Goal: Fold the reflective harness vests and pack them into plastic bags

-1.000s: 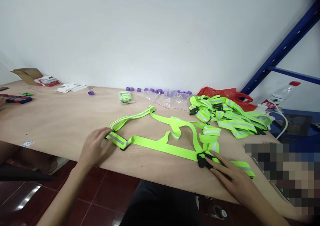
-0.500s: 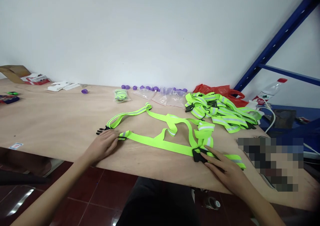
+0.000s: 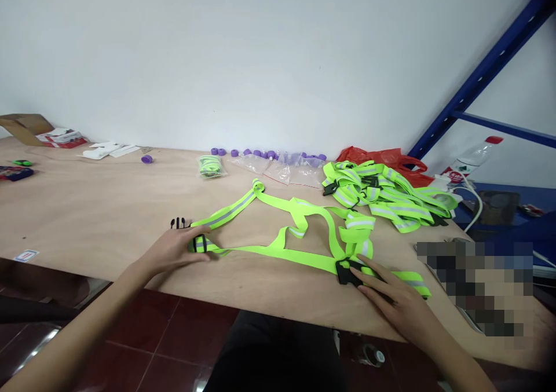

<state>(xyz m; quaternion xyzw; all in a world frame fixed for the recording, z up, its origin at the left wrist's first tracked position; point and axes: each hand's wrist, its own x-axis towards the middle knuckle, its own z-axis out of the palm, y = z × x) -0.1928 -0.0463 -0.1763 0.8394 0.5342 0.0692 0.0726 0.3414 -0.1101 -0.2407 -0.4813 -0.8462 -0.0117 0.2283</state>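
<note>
Neon-yellow reflective straps [image 3: 304, 257] lie spread in a loop on the wooden table. At their left end my left hand [image 3: 176, 250] is closed round the strap end, beside a black slider; a black pronged buckle [image 3: 179, 223] sticks up just behind the hand. At the right end my right hand [image 3: 393, 293] rests with fingers spread over a black buckle [image 3: 346, 272] and the strap, touching them without a visible grip. A tangled pile of similar straps [image 3: 386, 195] sits at the back right.
Along the wall are purple caps [image 3: 257, 154], clear plastic bags [image 3: 278, 171] and a bagged strap [image 3: 210, 166]. A red bag [image 3: 382, 157] and a bottle [image 3: 473, 159] stand back right. Far left are a cardboard box [image 3: 26, 128] and white papers [image 3: 108, 150].
My left hand has lifted and turned the left strap end, and the pronged buckle now points up. The strap near it is twisted. My right hand has barely moved.
</note>
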